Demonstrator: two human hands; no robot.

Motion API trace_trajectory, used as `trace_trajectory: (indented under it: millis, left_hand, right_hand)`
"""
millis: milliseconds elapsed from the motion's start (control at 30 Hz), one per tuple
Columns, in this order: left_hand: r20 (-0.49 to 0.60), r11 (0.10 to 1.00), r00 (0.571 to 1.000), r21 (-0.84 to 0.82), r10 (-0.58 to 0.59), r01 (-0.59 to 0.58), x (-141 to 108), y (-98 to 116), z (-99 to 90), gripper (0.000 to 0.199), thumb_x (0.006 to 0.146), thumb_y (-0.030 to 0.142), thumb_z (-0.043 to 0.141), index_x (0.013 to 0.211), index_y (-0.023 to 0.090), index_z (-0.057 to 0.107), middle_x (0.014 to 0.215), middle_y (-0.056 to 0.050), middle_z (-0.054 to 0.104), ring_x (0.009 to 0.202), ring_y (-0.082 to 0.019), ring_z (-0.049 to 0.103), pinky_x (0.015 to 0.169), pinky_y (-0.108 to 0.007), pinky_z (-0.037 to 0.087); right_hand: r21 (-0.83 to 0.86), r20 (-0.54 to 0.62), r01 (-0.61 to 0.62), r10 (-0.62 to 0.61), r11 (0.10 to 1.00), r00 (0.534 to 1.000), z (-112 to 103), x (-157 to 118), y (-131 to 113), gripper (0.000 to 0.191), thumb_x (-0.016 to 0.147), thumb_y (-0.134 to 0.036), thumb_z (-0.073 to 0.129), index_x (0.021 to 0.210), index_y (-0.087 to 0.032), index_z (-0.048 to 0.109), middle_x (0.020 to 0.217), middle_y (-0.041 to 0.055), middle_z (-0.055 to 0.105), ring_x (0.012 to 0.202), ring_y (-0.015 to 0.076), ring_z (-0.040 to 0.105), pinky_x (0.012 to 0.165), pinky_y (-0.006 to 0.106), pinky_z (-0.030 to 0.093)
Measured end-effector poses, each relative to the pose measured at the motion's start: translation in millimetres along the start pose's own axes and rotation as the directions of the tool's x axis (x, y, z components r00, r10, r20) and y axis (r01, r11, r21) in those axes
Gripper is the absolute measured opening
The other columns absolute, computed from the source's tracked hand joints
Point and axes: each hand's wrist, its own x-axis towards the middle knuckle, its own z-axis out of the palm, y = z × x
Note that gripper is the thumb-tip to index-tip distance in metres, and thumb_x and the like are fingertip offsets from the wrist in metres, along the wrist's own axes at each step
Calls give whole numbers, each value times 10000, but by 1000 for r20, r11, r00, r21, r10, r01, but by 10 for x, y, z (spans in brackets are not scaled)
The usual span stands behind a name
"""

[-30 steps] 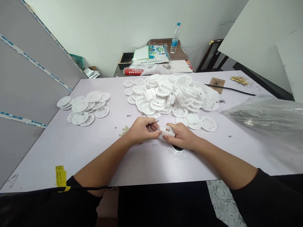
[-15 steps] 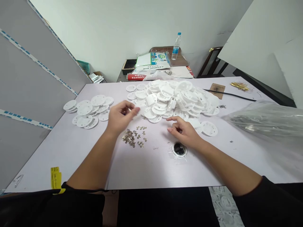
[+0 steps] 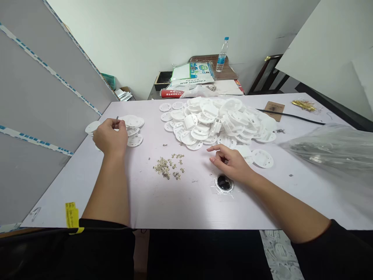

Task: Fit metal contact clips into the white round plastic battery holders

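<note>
At the left of the table my left hand (image 3: pixel 110 134) is closed, fingers pinched, over the smaller pile of round white plastic discs (image 3: pixel 135 140). Whatever its fingertips hold is hidden. My right hand (image 3: pixel 229 161) hovers in front of the large heap of white discs (image 3: pixel 201 130), index finger stretched out and thumb apart, the other fingers curled, with nothing in it. Just below its wrist is a black round insert with a white rim (image 3: pixel 224 182), set in the table. Between the two hands lies a scatter of small brass-coloured metal pieces (image 3: pixel 163 166).
A clear plastic bag (image 3: pixel 332 147) covers the table's right side. Behind the heap run a black cable (image 3: pixel 303 118) and a brown card (image 3: pixel 274 111). Gold pins (image 3: pixel 304 105) lie far right. A grey partition (image 3: pixel 43 97) borders the left; a water bottle (image 3: pixel 222 56) stands behind.
My left hand has moved left, from beside the large heap to the smaller pile of discs. My right hand has stayed nearly still. The view has shifted slightly.
</note>
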Motion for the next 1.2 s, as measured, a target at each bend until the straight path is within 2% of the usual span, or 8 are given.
trace_trajectory:
  millis: [100,167,300,367,467,667,800,1200]
  left_hand:
    - [149,1000,989,24,0,-4,-92,175,64,214,886,346,619,978,175,709,864,-11,673,707,-132,512,658,-289,365]
    - [354,995,930,-35,96,-89,-181,324,89,233,859,380,644,973,199,738,874,-12,701,685,-130,531,662,-283,406]
    - [736,939,592,-182,327,-292,-374,560,119,209,856,392,655,941,226,749,990,-18,735,746,-143,575,703,-284,446]
    - [794,920,486,-227,365,-321,-451,628,131,185,872,358,628,940,230,743,1019,-17,731,827,-156,609,745,-287,460]
    - [840,912,405,-227,360,-341,-513,686,131,181,889,317,581,940,242,738,1025,-10,720,925,-174,629,772,-288,466]
    - [927,937,249,-207,279,-281,-498,729,64,163,809,323,666,941,244,722,1024,1,721,849,-156,639,699,-261,474]
    - [968,951,103,-199,228,-235,-494,732,45,187,755,335,729,919,247,721,1001,2,725,809,-147,647,662,-249,470]
    - [979,941,79,-157,189,-299,-527,773,26,116,813,297,632,867,244,720,942,16,741,761,-145,663,649,-261,478]
  right_hand:
    - [-62,-30,24,-26,998,999,-35,13,19,241,962,-362,562,1140,-204,599,601,-66,427,556,114,421,584,275,381]
    - [-131,-62,32,-40,991,997,-67,26,40,205,956,-356,564,1082,-205,620,601,-59,459,548,111,434,581,276,389]
    - [-360,-154,52,-115,932,981,-158,46,82,144,926,-341,592,939,-208,648,603,-43,529,545,112,477,585,287,399]
    - [-471,-205,62,-177,880,963,-222,48,93,137,914,-337,605,911,-209,651,636,-26,564,591,129,516,607,297,407]
    - [-617,-197,51,-217,785,956,-333,43,106,161,891,-358,631,854,-201,635,756,23,630,750,189,576,661,327,423]
    - [-750,-78,-11,-73,661,994,-494,20,124,329,807,-515,740,936,-221,668,1003,86,667,990,305,589,830,445,439]
    - [-754,-24,4,-34,657,999,-549,-7,119,354,801,-500,755,1017,-235,662,1057,78,651,990,291,600,753,402,455]
    - [-675,58,52,-18,736,998,-582,-58,121,384,850,-409,721,1182,-233,645,1164,94,600,1000,258,604,802,378,509]
